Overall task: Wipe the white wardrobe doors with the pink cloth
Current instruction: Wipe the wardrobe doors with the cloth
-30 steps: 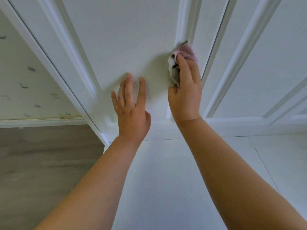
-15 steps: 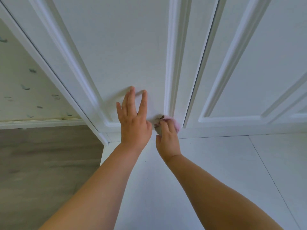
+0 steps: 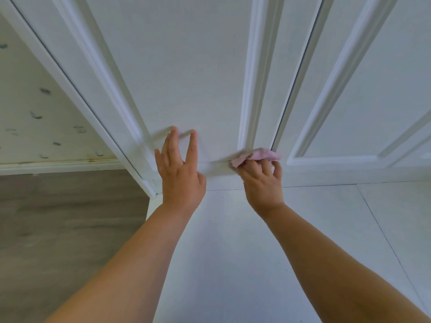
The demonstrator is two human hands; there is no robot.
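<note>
Two white panelled wardrobe doors fill the upper view, the left door (image 3: 186, 78) and the right door (image 3: 377, 89), with a dark gap between them. My right hand (image 3: 262, 183) grips the pink cloth (image 3: 256, 156) and presses it against the bottom rail of the left door, close to the gap. My left hand (image 3: 180, 173) rests flat on the left door's lower panel with fingers spread, a short way left of the cloth. Most of the cloth is hidden under my fingers.
A white floor surface (image 3: 233, 252) runs from the doors' base toward me. At the left lie grey wood-look flooring (image 3: 58, 229) and a patterned wall (image 3: 35, 113) with a white skirting board (image 3: 58, 166).
My right hand has swept the cloth from high on the left door's moulding down to the bottom rail, then a little to the right. My left hand has slid slightly lower on the panel.
</note>
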